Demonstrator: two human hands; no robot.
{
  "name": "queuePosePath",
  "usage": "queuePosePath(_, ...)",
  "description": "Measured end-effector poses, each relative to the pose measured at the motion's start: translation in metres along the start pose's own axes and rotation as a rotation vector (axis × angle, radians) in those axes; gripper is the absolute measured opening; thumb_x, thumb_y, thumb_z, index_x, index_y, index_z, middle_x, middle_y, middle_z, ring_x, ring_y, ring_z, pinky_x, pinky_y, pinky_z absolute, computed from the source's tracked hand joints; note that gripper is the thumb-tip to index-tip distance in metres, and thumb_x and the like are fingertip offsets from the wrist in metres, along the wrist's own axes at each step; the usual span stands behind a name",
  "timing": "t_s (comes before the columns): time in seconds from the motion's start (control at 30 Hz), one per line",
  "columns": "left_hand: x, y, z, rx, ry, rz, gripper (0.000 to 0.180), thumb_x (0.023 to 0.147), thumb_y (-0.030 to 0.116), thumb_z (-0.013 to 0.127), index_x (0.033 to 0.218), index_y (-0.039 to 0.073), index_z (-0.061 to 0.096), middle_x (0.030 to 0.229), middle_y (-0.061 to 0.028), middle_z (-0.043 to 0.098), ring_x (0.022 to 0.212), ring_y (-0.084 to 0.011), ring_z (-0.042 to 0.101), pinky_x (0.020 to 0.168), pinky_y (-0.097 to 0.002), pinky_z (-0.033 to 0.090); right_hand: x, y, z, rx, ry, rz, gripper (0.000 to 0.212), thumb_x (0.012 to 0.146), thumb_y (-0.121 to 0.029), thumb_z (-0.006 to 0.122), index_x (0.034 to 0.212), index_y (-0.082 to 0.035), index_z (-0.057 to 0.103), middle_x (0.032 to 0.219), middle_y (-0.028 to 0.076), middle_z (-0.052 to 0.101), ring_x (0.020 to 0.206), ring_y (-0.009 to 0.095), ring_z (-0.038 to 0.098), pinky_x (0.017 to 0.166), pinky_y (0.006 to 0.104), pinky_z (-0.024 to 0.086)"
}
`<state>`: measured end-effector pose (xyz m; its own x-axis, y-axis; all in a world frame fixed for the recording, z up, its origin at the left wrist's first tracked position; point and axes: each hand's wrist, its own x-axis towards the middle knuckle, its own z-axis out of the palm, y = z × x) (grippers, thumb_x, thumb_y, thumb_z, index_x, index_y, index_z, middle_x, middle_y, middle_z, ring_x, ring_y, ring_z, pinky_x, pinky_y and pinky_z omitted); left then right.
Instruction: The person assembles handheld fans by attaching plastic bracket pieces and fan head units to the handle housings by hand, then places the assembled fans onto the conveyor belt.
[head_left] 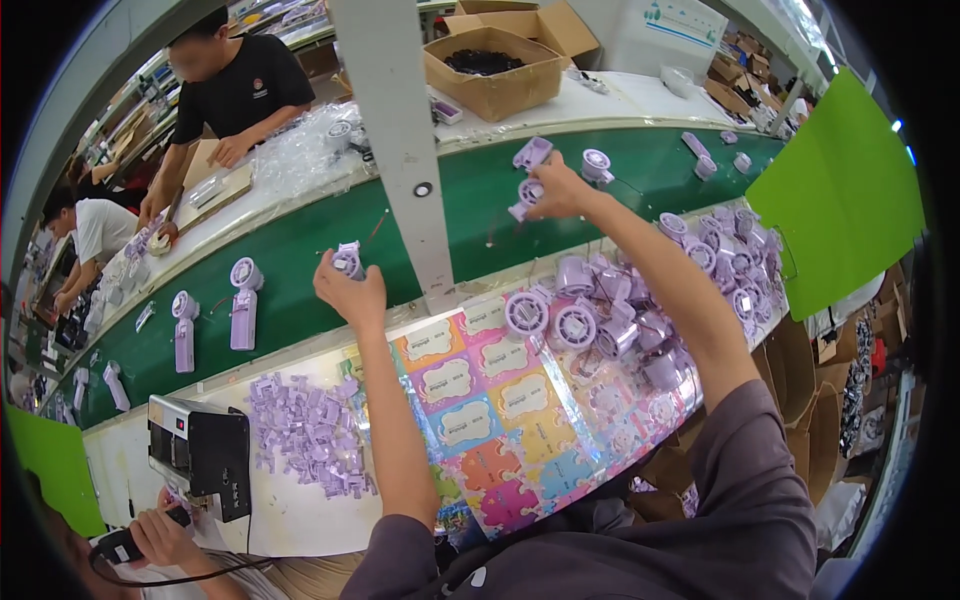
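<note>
Over the near edge of the green conveyor belt, my left hand has its fingers closed around a lilac fan head; a thin wire stands out beside it. Farther right, my right hand reaches across the belt and grips a lilac fan part. A lilac handle-shaped shell is just beyond those fingers; whether they touch it I cannot tell. Right of it a round fan head lies on the belt. Below my right forearm sits a heap of round lilac fan housings.
A white pillar rises between my hands. Assembled lilac fans lie on the belt leftward. Small lilac parts are piled beside a black machine and colourful printed sheets. At lower left, another person's hand holds a black corded tool.
</note>
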<state>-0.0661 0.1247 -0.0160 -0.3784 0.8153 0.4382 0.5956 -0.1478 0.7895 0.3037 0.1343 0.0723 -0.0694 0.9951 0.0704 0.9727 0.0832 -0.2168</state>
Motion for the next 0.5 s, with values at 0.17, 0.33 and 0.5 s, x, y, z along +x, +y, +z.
queuePosePath(0.17, -0.002, 0.011, -0.017, 0.007, 0.218, 0.062, 0.05, 0.071, 0.002, 0.066, 0.12, 0.002, 0.058, 0.12, -0.0182, 0.054, 0.12, -0.0378, 0.044, 0.105, -0.0477, 0.035, -0.067, -0.067, -0.065, 0.079, 0.116, -0.389, 0.07, 0.065, -0.035, 0.086, 0.119, 0.001, 0.06, 0.119, 0.024, 0.046, 0.101, 0.042, 0.06, 0.094, 0.0436, 0.052)
queuePosePath(0.33, -0.001, 0.053, -0.036, -0.159, 0.384, 0.158, 0.045, 0.073, 0.003, 0.067, 0.117, 0.002, 0.059, 0.115, -0.0163, 0.055, 0.115, -0.0359, 0.046, 0.101, -0.0467, 0.036, -0.182, -0.131, -0.063, 0.196, -0.059, -0.608, 0.063, 0.067, -0.015, 0.082, 0.12, 0.003, 0.052, 0.118, 0.019, 0.045, 0.103, 0.04, 0.058, 0.091, 0.045, 0.051)
queuePosePath(0.5, -0.031, 0.125, -0.104, -0.436, 0.304, 0.388, 0.024, 0.081, -0.001, 0.066, 0.105, 0.0, 0.062, 0.103, -0.0113, 0.062, 0.1, -0.0259, 0.058, 0.092, -0.0386, 0.046, -0.261, -0.163, -0.011, 0.087, -0.198, -0.695, 0.061, 0.064, -0.009, 0.079, 0.118, 0.003, 0.053, 0.117, 0.018, 0.048, 0.099, 0.033, 0.062, 0.073, 0.0402, 0.056)
